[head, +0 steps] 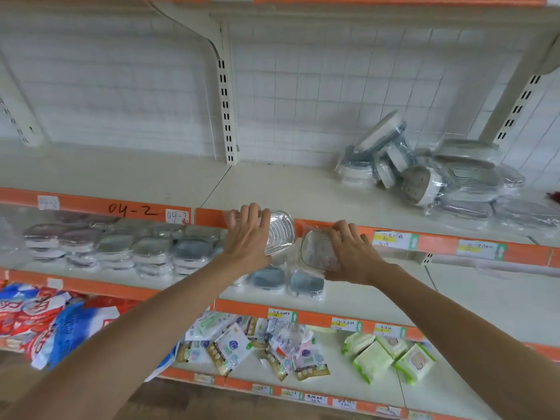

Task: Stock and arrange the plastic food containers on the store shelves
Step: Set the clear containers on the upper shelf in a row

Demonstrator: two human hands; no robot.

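Reaching up toward the orange edge of the upper shelf (303, 189), both hands carry a clear container each. The left hand (247, 234) has its fingers spread and nearly straight, laid over the back of a clear ribbed container (281, 233) that tilts on edge against the orange shelf strip; whether the thumb hooks round it is hidden behind the hand. The right hand (348, 250) has its fingers bent over the top edge of a second clear container (316, 250), gripping it, with the thumb out of sight underneath. The two containers sit just beside each other, not clearly touching.

On the middle shelf (378, 295) below the hands lie rows of wrapped lidded containers (121, 247), stacked at the left, with two more blue-lidded ones (288, 281) partly covered by the forearms. At the right end of the upper shelf a loose pile of bagged containers (439, 174) leans against the white grid back wall; their wrapping blurs the outlines. The lowest shelf holds small packets (257, 344) and green packs (388, 353), print unreadable. Red and blue bags (45, 322) at the left are cut off by the frame.
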